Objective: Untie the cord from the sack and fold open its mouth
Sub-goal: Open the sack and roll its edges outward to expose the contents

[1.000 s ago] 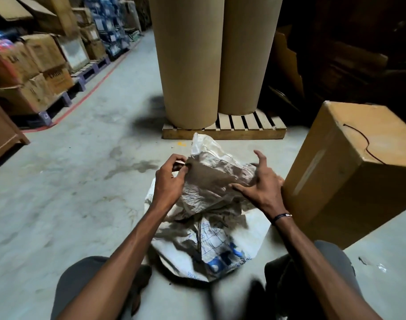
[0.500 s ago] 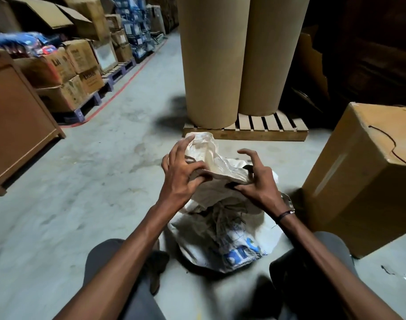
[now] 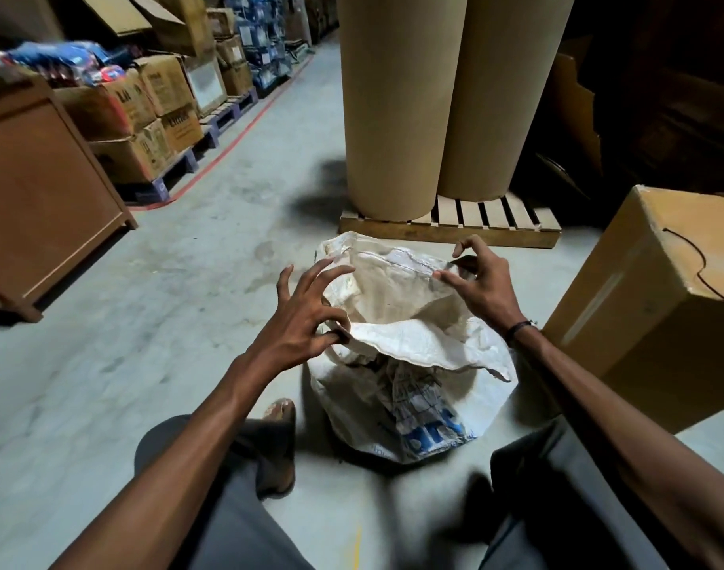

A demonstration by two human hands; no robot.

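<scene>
A white woven sack [image 3: 409, 405] with blue print stands on the concrete floor between my knees. Its mouth [image 3: 397, 298] gapes, the near rim folded outward and the far rim standing up. My left hand [image 3: 306, 318] pinches the near left edge of the rim between thumb and forefinger, other fingers spread. My right hand [image 3: 481, 281] pinches the far right rim at its stitched hem. No cord shows in this view.
A large cardboard box [image 3: 656, 310] stands close on the right. Two tall brown paper rolls [image 3: 397, 104] sit on a wooden pallet [image 3: 491, 228] just beyond the sack. A wooden crate [image 3: 39, 191] and stacked cartons [image 3: 146, 117] line the left side.
The bunched sack top has been pulled apart: both hands moved outward, and the mouth now gapes with its near rim turned down.
</scene>
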